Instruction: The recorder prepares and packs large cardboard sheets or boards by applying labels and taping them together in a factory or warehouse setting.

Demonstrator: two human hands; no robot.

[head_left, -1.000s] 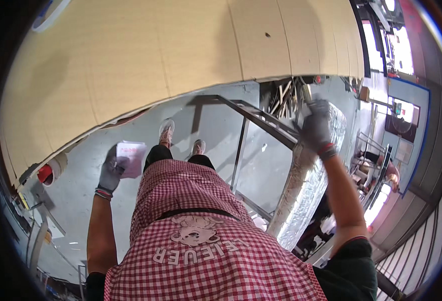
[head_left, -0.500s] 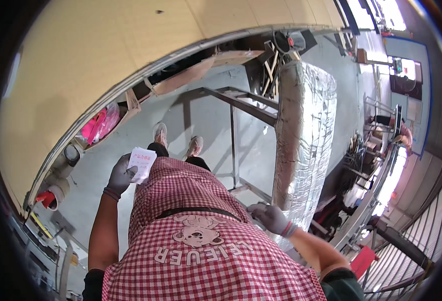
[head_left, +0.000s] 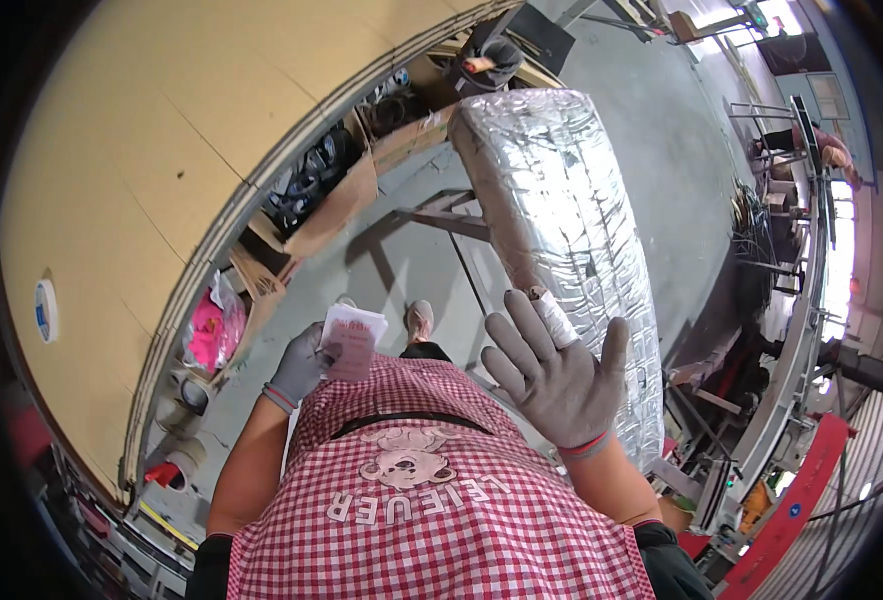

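My left hand [head_left: 303, 368], in a grey glove, grips a small stack of white paper slips [head_left: 353, 345] with red print, in front of my apron. My right hand [head_left: 561, 380], also gloved in grey, is raised with its fingers spread and its palm showing. A white wrapping [head_left: 559, 320] covers part of its index finger. Behind that hand lies a long block wrapped in silver foil [head_left: 551, 180], partly hidden by the hand. Whether the hand touches the foil I cannot tell; the hand appears in front of it.
A dark metal frame [head_left: 451, 222] stands by the foil-wrapped block. To the left runs a large tan tabletop [head_left: 141, 130] with a tape roll [head_left: 47, 310] on it. Cardboard boxes [head_left: 336, 205] sit below its edge. Another person [head_left: 836, 155] is far off at the right.
My right hand has risen from beside the apron and opened, palm showing. The left hand with the slips sits further right in view. The foil-wrapped block appears shifted left as the view turned.
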